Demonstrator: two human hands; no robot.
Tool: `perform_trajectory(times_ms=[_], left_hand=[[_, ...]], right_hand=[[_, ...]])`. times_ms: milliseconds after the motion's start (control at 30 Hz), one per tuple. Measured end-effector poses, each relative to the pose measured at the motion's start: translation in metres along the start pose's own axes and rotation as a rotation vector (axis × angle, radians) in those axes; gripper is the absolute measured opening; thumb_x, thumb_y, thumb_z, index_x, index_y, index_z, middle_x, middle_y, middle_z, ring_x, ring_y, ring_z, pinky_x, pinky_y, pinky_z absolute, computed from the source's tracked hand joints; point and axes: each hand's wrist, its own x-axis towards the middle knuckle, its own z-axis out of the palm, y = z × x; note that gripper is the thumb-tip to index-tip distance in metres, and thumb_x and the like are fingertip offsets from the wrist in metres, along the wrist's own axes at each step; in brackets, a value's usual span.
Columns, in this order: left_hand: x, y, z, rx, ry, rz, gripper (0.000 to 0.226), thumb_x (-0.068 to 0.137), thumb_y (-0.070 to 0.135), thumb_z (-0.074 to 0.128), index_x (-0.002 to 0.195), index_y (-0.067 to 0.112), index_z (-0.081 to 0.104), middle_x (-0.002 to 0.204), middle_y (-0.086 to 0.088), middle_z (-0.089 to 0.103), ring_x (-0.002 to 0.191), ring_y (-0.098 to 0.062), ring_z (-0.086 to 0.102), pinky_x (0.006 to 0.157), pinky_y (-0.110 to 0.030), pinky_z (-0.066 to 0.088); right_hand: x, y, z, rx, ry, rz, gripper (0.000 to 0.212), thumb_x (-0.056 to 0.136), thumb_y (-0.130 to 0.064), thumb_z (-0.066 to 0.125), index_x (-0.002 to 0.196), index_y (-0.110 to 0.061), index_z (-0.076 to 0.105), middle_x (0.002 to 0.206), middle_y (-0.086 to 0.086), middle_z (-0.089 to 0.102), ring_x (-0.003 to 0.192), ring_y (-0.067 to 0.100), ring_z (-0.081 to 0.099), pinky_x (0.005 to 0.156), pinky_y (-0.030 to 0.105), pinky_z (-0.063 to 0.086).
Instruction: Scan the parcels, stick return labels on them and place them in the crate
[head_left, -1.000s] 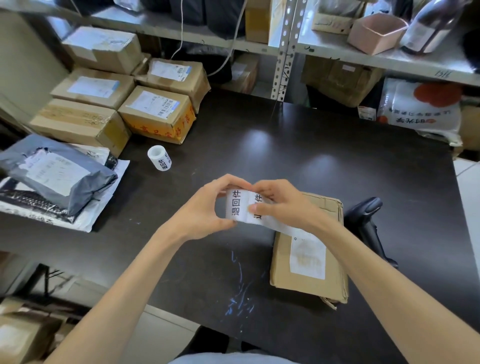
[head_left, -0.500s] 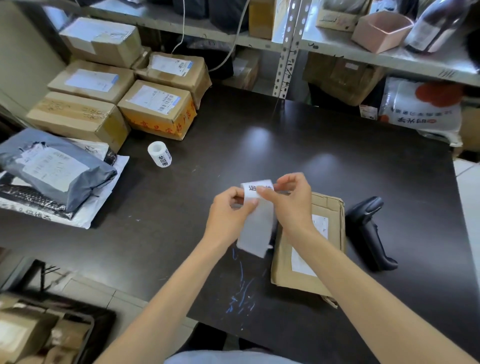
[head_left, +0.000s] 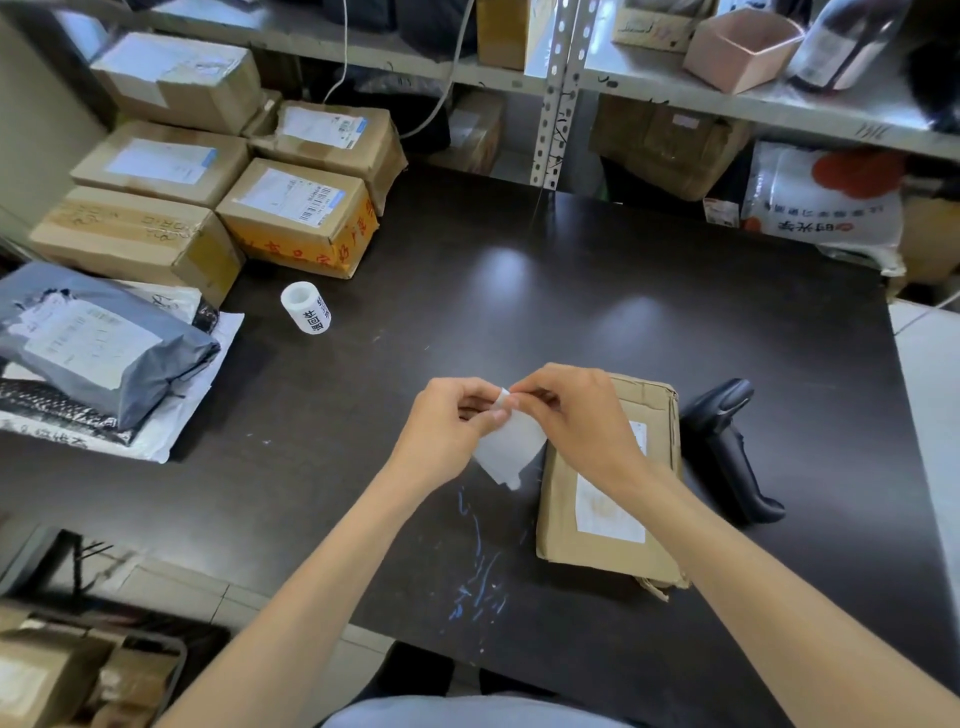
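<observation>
A flat brown cardboard parcel (head_left: 608, 499) with a white shipping label lies on the dark table (head_left: 519, 312) in front of me. Just left of it, above the table, my left hand (head_left: 447, 426) and my right hand (head_left: 576, 415) both pinch the top corner of a white return label strip (head_left: 511, 447), which hangs down with its blank side facing me. A roll of return labels (head_left: 306, 307) stands further back on the left. The crate (head_left: 93, 670), black and holding brown boxes, sits on the floor at the lower left.
A black handheld scanner (head_left: 732, 447) lies right of the parcel. Several cardboard boxes (head_left: 296, 213) are stacked at the table's back left, with grey and white mailer bags (head_left: 98, 348) in front of them. Metal shelves (head_left: 675, 88) with goods run along the back.
The label strip went from stretched flat with its print facing me to hanging with the blank side out. Both hands closed in and now pinch its top corner.
</observation>
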Motion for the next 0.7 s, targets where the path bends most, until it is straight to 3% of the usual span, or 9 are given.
perform_trajectory(times_ms=[67, 133, 233, 300, 367, 500, 600, 700], left_hand=[[0.001, -0.001, -0.001, 0.047, -0.004, 0.019, 0.01, 0.091, 0.01, 0.066, 0.098, 0.012, 0.074, 0.088, 0.0, 0.073, 0.087, -0.014, 0.067, 0.083, -0.031, 0.055], [0.003, -0.002, -0.002, 0.07, -0.016, 0.035, 0.011, 0.091, 0.008, 0.066, 0.097, 0.013, 0.072, 0.089, 0.002, 0.072, 0.087, -0.013, 0.066, 0.082, -0.027, 0.053], [0.009, -0.011, -0.006, 0.09, 0.06, -0.002, 0.012, 0.089, 0.005, 0.066, 0.095, 0.015, 0.071, 0.088, 0.003, 0.07, 0.085, -0.013, 0.065, 0.078, -0.018, 0.05], [0.014, -0.019, -0.01, 0.116, 0.109, -0.071, 0.015, 0.09, 0.006, 0.064, 0.091, 0.02, 0.069, 0.085, 0.008, 0.068, 0.082, -0.008, 0.062, 0.07, -0.01, 0.047], [0.019, -0.029, -0.011, 0.145, 0.113, -0.151, 0.015, 0.091, 0.008, 0.061, 0.093, 0.021, 0.067, 0.088, 0.007, 0.068, 0.083, -0.011, 0.062, 0.07, -0.015, 0.047], [0.029, -0.043, -0.004, 0.362, 0.062, -0.271, 0.027, 0.089, 0.011, 0.059, 0.115, 0.007, 0.06, 0.112, -0.009, 0.064, 0.106, -0.028, 0.059, 0.084, -0.031, 0.045], [0.029, -0.041, 0.009, 0.781, 0.031, -0.243, 0.038, 0.091, 0.016, 0.056, 0.123, -0.003, 0.047, 0.123, -0.018, 0.05, 0.114, -0.034, 0.045, 0.095, -0.034, 0.035], [0.025, -0.037, 0.019, 0.957, 0.167, -0.152, 0.062, 0.09, 0.023, 0.06, 0.14, -0.002, 0.032, 0.13, -0.015, 0.039, 0.118, -0.031, 0.036, 0.1, -0.032, 0.032]], right_hand=[[0.001, 0.001, -0.002, 0.08, -0.018, 0.047, 0.01, 0.089, -0.02, 0.069, 0.087, -0.013, 0.076, 0.076, -0.003, 0.071, 0.067, 0.009, 0.062, 0.063, 0.023, 0.047], [0.003, 0.002, -0.003, 0.248, 0.001, 0.16, 0.01, 0.09, -0.014, 0.066, 0.083, -0.012, 0.073, 0.073, -0.003, 0.069, 0.065, 0.01, 0.062, 0.061, 0.028, 0.052], [0.007, 0.005, -0.005, 0.43, 0.209, 0.381, 0.012, 0.093, -0.01, 0.06, 0.083, -0.007, 0.068, 0.076, 0.005, 0.067, 0.073, 0.021, 0.065, 0.066, 0.037, 0.058], [0.009, 0.009, -0.01, 0.421, 0.364, 0.497, 0.014, 0.094, -0.014, 0.058, 0.088, -0.006, 0.068, 0.08, 0.005, 0.067, 0.077, 0.022, 0.065, 0.066, 0.026, 0.056], [0.007, 0.012, -0.016, 0.317, 0.434, 0.536, 0.014, 0.094, -0.019, 0.059, 0.087, -0.01, 0.068, 0.076, -0.004, 0.066, 0.071, 0.012, 0.061, 0.057, 0.006, 0.042], [-0.002, 0.011, -0.02, 0.178, 0.389, 0.487, 0.014, 0.094, -0.022, 0.059, 0.086, -0.014, 0.067, 0.076, -0.007, 0.065, 0.071, 0.005, 0.058, 0.055, 0.004, 0.036], [-0.008, 0.008, -0.014, 0.035, 0.365, 0.417, 0.016, 0.095, -0.024, 0.058, 0.085, -0.015, 0.067, 0.079, -0.007, 0.066, 0.074, 0.009, 0.06, 0.061, 0.009, 0.04], [-0.01, 0.01, -0.007, -0.013, 0.345, 0.341, 0.017, 0.095, -0.022, 0.058, 0.085, -0.012, 0.066, 0.082, -0.003, 0.066, 0.078, 0.015, 0.06, 0.071, 0.035, 0.05]])
